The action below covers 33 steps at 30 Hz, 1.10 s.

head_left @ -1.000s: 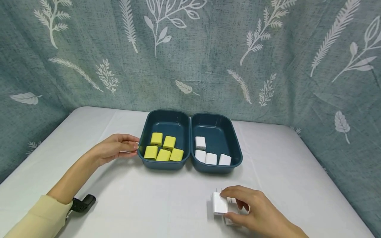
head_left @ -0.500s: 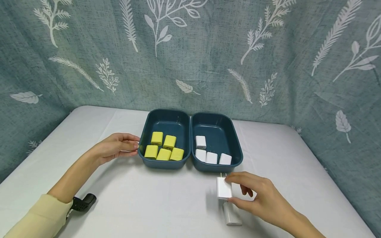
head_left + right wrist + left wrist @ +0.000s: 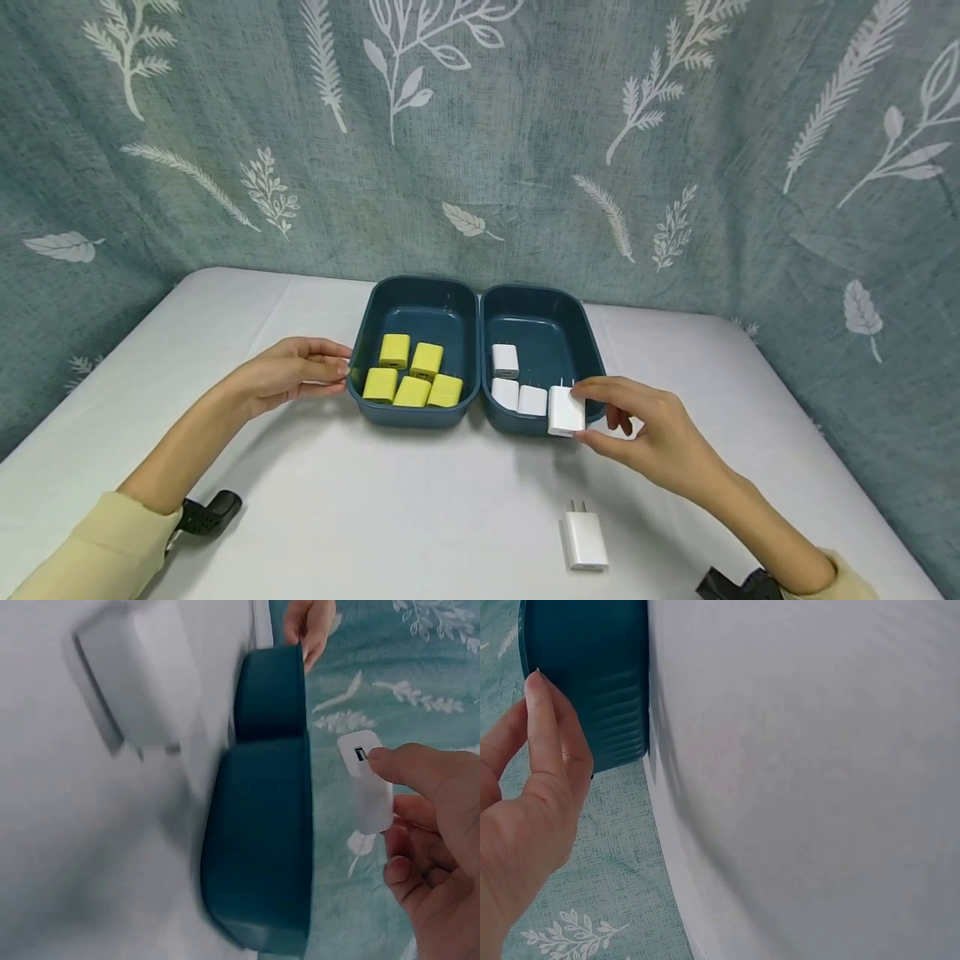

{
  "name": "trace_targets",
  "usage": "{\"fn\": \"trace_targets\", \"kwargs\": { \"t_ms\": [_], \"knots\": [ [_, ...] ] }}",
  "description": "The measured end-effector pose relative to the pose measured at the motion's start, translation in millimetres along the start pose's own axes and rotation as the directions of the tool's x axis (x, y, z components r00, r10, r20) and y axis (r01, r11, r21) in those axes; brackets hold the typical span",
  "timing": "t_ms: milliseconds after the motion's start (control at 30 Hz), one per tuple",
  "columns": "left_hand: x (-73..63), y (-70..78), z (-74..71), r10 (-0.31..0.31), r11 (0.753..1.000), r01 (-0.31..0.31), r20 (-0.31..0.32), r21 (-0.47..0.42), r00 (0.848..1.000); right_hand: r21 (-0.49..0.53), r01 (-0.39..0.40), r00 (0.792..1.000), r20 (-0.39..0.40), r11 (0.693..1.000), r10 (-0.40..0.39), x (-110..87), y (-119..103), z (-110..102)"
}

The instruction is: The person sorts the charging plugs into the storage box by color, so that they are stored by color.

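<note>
My right hand pinches a white USB wall charger between thumb and fingertips, over the front rim of the right blue bin. The charger's prongs point away from me. In the right wrist view, the held charger shows its USB port beside the thumb. My left hand touches the outer left side of the left blue bin with nearly straight fingers; the left wrist view shows its fingertips at that bin's wall. Another white charger lies on the table in front, prongs facing the bins.
Several yellow chargers lie in the left bin, and white ones in the right bin. The bins stand side by side at the back of the white table. A patterned green curtain hangs behind.
The right hand has carried the white charger up off the table, away from me to the right bin's front rim, uncovering the other charger below. The left hand has stayed in place.
</note>
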<state>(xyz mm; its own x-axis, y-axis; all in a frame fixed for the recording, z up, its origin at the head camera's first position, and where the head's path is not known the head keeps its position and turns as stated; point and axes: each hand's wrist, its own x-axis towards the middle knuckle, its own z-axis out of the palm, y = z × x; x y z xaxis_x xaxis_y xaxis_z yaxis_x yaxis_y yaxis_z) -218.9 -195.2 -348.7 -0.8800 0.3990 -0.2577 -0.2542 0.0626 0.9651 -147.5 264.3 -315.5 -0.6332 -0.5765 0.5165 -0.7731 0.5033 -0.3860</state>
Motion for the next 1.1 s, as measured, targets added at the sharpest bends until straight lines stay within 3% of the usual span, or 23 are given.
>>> {"fn": "trace_targets", "kwargs": {
  "t_ms": [300, 633, 1100],
  "knots": [
    [0.7, -0.5, 0.5, 0.000, 1.000, 0.000, 0.000, 0.001, 1.000, -0.028, 0.016, 0.998, -0.054, 0.999, -0.017, 19.2, 36.0, 5.1],
    [-0.4, 0.1, -0.2, 0.001, 1.000, -0.001, 0.000, 0.000, 1.000, -0.078, -0.046, 0.999, -0.014, 0.996, 0.045, 35.8, 63.2, 7.8],
    [-1.0, 0.8, 0.9, -0.007, 1.000, 0.007, -0.009, 0.002, 1.000, -0.085, -0.114, 0.991, 0.060, 0.990, 0.119, 54.4, 78.3, 15.8]
  ]
}}
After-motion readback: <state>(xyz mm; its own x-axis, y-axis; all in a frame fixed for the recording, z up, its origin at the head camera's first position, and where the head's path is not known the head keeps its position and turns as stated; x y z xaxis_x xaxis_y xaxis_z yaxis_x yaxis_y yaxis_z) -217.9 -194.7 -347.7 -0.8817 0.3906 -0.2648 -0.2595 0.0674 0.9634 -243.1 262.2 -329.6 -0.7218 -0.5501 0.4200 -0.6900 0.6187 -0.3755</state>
